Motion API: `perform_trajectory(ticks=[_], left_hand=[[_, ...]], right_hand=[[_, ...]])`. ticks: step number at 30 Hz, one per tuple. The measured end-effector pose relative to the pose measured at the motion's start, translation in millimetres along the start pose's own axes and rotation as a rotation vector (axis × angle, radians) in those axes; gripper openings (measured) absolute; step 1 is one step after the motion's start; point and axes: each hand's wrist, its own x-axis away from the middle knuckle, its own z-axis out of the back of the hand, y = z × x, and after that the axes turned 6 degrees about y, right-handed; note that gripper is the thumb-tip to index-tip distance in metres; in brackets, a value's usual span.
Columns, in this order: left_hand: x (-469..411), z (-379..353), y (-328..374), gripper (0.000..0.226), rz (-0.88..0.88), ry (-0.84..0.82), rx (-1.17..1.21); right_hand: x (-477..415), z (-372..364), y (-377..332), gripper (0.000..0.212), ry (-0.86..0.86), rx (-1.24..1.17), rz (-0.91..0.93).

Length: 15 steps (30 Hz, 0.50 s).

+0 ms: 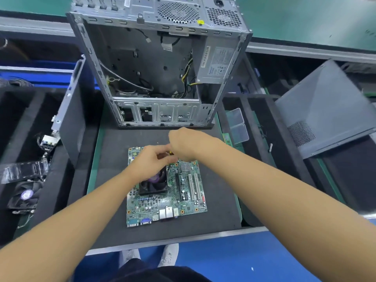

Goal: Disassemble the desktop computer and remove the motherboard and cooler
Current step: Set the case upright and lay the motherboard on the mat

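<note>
The motherboard [183, 202] lies flat at the middle of a black mat [215, 202] on the green tabletop [92, 174], out of the case [142, 64], its port row facing 6 o'clock. The cooler [151, 187] sits on the board left of centre, a black fan with a purple sticker, its 12 o'clock edge hidden under the left wrist.

Both hands meet over the board's 12 o'clock edge. The left hand [150, 159] hovers above the cooler's far side with fingers and thumb curled in towards the right hand [184, 144], which is just beside it at 1 o'clock, seen from the back, fingers folded under. A small yellow-and-black bit [171, 153] shows between them. It is too small to name, and I cannot tell whether either grip is clamped on it or merely closed.

The case lies open at 12 o'clock, touching the mat's far edge, with loose cables inside and the power supply [215, 62] in its 2 o'clock corner. A grey panel [71, 123] stands on edge at 10 o'clock. A second panel [325, 110] leans tilted at 2 o'clock, well apart. Two clear trays [238, 125] lie between that panel and the case. A loose fan [24, 195] sits at 9 o'clock, well apart from the board.
</note>
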Motion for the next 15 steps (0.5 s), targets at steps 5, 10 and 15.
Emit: perform_trajectory(ticks=[5, 10, 15], left_hand=[[-1.0, 16.7, 9.1, 0.007, -0.017, -0.106, 0.002], [15.7, -5.8, -1.8, 0.024, 0.086, 0.162, 0.112], [25.2, -35.1, 5.1, 0.046, -0.058, 0.425, 0.007]], right_hand=[[1.0, 5.3, -1.8, 0.024, 0.026, -0.057, 0.091], [0.6, 5.4, -0.1, 0.021, -0.046, -0.071, 0.152], [2.9, -5.6, -7.9, 0.031, 0.035, -0.161, -0.043]])
